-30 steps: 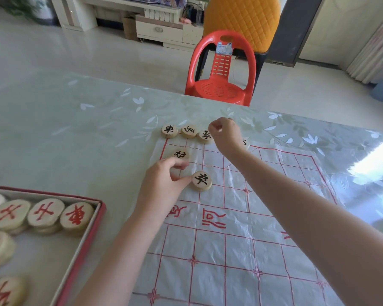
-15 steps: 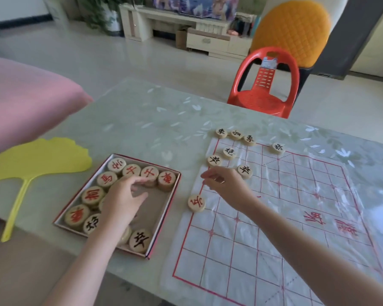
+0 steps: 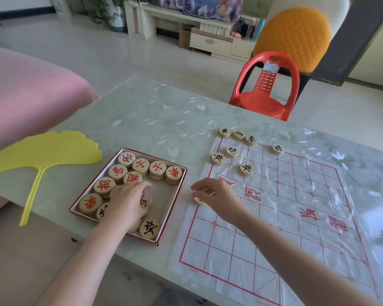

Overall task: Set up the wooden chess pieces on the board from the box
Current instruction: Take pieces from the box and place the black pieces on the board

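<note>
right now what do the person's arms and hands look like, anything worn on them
The left forearm and right forearm are bare to the frame edge: no sleeves, watch or bracelet. The left hand and right hand are ungloved. A thin glint on one right finger may be a ring; too small to tell.

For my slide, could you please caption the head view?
Left hand in the box; right hand holds a piece on the board.

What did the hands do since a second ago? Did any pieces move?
The left hand left the board and went back into the box. The right hand pulled back from the far row to the board's left edge, where its fingers hold a piece. The black pieces at the far corner stayed put.
</note>
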### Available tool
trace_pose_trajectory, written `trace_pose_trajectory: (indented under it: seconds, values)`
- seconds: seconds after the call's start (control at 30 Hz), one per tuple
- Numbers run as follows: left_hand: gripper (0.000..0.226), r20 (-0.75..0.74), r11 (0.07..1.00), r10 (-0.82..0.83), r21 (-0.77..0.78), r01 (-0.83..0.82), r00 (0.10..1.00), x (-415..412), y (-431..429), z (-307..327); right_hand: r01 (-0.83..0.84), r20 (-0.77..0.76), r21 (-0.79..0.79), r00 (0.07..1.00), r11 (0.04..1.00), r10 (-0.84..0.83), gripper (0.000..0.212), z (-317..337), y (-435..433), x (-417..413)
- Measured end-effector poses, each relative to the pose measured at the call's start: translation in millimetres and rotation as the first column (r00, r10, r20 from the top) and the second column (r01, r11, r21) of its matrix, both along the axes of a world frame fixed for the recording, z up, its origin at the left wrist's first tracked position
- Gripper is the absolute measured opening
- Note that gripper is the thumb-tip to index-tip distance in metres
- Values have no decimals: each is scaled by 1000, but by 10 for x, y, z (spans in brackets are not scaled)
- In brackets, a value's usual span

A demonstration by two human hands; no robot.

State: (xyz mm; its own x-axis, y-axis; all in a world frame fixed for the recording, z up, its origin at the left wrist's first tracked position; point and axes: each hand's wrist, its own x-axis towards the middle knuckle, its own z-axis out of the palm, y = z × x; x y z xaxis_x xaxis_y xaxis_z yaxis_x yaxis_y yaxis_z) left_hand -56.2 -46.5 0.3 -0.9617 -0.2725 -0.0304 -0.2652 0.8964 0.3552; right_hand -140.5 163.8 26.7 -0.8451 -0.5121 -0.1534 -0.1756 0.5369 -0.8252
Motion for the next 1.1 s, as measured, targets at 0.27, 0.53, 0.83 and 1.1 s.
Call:
trace_pose_trajectory:
  seconds: [0.27, 0.53, 0.83, 1.1]
  values:
    - [30, -193, 955, 182, 269, -126, 964, 44, -47, -39, -210, -176, 146, 956, 967, 235, 22, -86, -391, 342]
    - [24, -278, 652, 438, 753, -89, 855, -12, -123, 145, -285, -272, 628, 791, 724, 548, 35, -237, -750, 583]
    - [19, -127, 426, 348, 904, -35, 929, -154, 166, 321, -236, -170, 258, 943, 937, 285, 32, -156, -682, 602]
    - [50, -224, 585, 225, 810, 52, 948, -354, 585, 376, 286, 325, -350, 930, 892, -171, 27, 176, 414, 163]
